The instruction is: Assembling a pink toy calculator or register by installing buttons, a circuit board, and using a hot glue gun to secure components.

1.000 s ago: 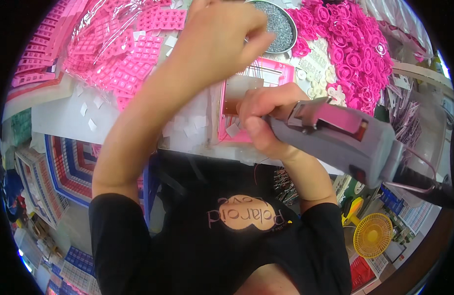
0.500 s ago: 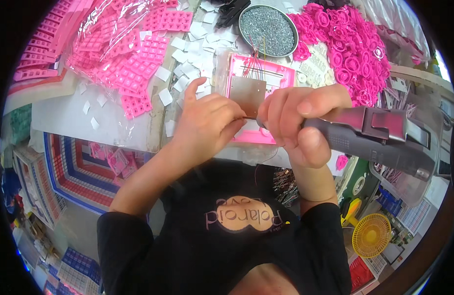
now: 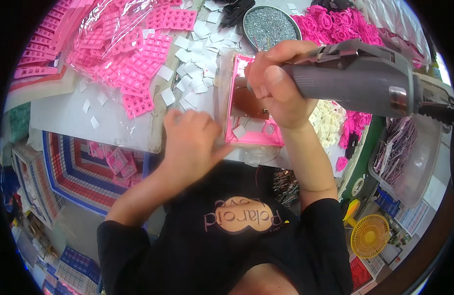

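My right hand (image 3: pixel 281 81) is closed round a grey electric screwdriver (image 3: pixel 352 81), whose body stretches off to the right. It hangs over the upper part of a shallow pink plastic case (image 3: pixel 230 108). Inside the case lies a brown circuit board (image 3: pixel 249 105), partly hidden by that hand. A small white square (image 3: pixel 239 132) rests in the case's near left corner. My left hand (image 3: pixel 190 142), slightly blurred, hovers just left of the case with bent, parted fingers. Its thumb points toward the near corner, and nothing shows in its grasp.
White paper squares (image 3: pixel 190 64) lie scattered left of the case, beside pink keypad pieces (image 3: pixel 138 69). Beyond it stands a round tin of screws (image 3: pixel 270 27). Pink parts (image 3: pixel 330 24) and cream discs (image 3: pixel 328 123) are heaped rightward. A clear bin (image 3: pixel 409 162) sits far right.
My left hand has drawn back leftward from the board and its fingers have parted. My right hand has moved up with the screwdriver, which now lies farther from me, uncovering the cream discs.
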